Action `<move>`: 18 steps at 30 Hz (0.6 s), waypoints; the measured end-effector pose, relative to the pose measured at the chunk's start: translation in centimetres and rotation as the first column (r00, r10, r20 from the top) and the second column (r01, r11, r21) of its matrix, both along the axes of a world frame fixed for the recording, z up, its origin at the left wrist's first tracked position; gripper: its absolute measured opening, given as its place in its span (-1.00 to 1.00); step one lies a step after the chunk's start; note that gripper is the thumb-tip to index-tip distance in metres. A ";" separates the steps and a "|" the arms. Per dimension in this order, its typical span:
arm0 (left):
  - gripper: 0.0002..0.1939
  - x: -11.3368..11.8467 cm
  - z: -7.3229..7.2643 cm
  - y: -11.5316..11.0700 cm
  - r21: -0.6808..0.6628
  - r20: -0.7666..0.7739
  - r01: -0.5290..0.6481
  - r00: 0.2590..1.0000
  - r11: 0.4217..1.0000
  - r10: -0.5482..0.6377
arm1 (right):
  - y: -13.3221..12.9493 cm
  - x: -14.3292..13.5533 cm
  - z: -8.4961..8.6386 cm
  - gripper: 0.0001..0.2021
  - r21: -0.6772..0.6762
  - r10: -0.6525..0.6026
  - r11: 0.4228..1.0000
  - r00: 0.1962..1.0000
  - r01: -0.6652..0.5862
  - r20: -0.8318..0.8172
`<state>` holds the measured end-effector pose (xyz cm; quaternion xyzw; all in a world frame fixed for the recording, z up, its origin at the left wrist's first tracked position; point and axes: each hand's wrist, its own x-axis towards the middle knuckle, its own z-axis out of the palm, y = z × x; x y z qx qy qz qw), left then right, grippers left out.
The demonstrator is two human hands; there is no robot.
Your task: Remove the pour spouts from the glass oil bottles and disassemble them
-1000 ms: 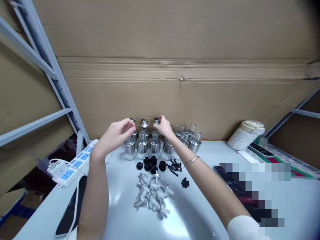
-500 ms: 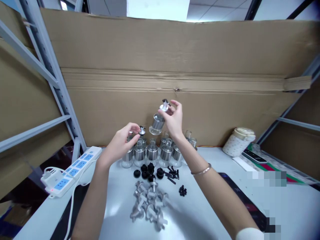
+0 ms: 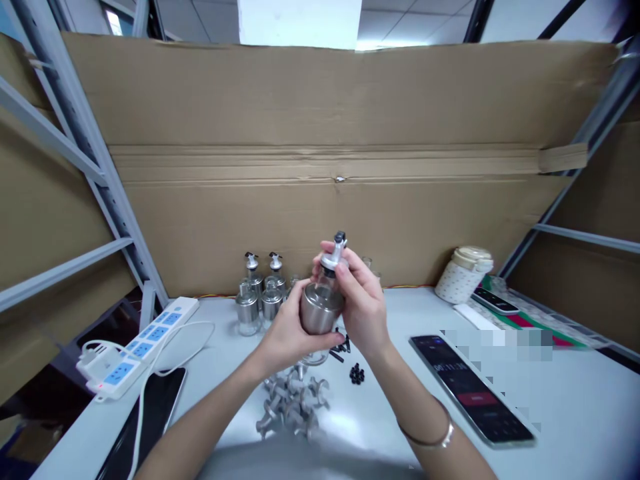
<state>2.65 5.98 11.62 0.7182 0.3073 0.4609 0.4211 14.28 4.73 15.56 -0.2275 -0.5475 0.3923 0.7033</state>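
Note:
In front of my chest a glass bottle with a metal band (image 3: 321,312) is held up, tilted slightly. My left hand (image 3: 283,333) wraps its body from the left and below. At its neck, my right hand (image 3: 364,300) pinches the silvery pour-spout top (image 3: 333,259), which carries a small black tip. The top sits on the neck; whether it is fastened I cannot tell. Behind my left hand stand bottles without tops (image 3: 247,310) and two capped bottles (image 3: 275,267). My hands hide some of the others.
Loose grey spout tops (image 3: 293,403) lie in a pile nearer me. Small black parts (image 3: 357,374) are to their right. A power strip (image 3: 145,347) with a white cable is at left, a phone (image 3: 470,393) at right, and a lidded jar (image 3: 463,275) at back right.
The bottle in my right hand has come down and closer from the back. My left hand has left the rear bottles and closed around its body. The view has shifted slightly.

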 end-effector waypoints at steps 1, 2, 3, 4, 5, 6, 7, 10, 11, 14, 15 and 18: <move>-0.29 0.5 -0.5 -0.1 -0.023 0.031 -0.005 1.000 1.000 0.006 | -0.1 0.0 -0.5 -0.72 -0.006 -0.036 0.999 0.999 0.036 0.023; -0.30 0.9 -0.9 -0.2 -0.036 0.061 -0.011 0.998 0.999 0.013 | -0.2 0.0 -0.9 -0.72 -0.014 -0.088 0.996 0.995 0.089 0.051; -0.30 1.2 -1.3 -0.2 -0.041 0.088 -0.023 0.996 0.999 0.026 | -0.1 -0.1 -1.2 -0.71 -0.026 -0.147 0.988 0.985 0.150 0.089; -0.29 1.6 -1.6 -0.1 -0.045 0.107 -0.041 0.993 0.998 0.046 | -0.1 -0.1 -1.3 -0.72 -0.040 -0.207 0.976 0.969 0.214 0.134; -0.27 1.9 -1.9 -0.1 -0.050 0.116 -0.062 0.991 0.997 0.067 | 0.0 -0.1 -1.5 -0.72 -0.051 -0.259 0.961 0.947 0.273 0.187; -0.25 2.2 -2.2 -0.1 -0.061 0.115 -0.087 0.989 0.994 0.094 | 0.1 -0.1 -1.5 -0.73 -0.057 -0.300 0.945 0.923 0.323 0.242; -0.22 2.5 -2.4 -0.1 -0.073 0.111 -0.112 0.987 0.991 0.120 | 0.2 -0.1 -1.6 -0.74 -0.056 -0.328 0.932 0.898 0.359 0.293; -0.19 3.0 -2.7 -0.1 -0.103 0.115 -0.114 0.985 0.988 0.126 | 0.4 0.3 -1.5 -0.77 -0.016 -0.354 0.919 0.840 0.395 0.411; -0.23 3.1 -2.6 -0.1 -0.111 0.110 -0.084 0.989 0.990 0.097 | 0.4 0.5 -1.5 -0.78 0.003 -0.350 0.922 0.829 0.388 0.437; -0.40 2.4 -2.2 0.5 -0.124 0.038 0.071 0.997 0.990 -0.067 | 0.1 1.4 -1.0 -0.78 0.027 -0.281 0.952 0.835 0.306 0.473; -0.45 2.1 -2.0 0.8 -0.112 0.008 0.146 0.989 0.983 -0.146 | 0.0 1.8 -0.8 -0.78 0.013 -0.223 0.969 0.852 0.246 0.473; -0.61 1.1 -1.6 1.9 -0.130 -0.081 0.529 0.837 0.839 -0.541 | -0.2 3.0 -0.3 -0.79 -0.106 0.136 0.989 0.879 -0.098 0.457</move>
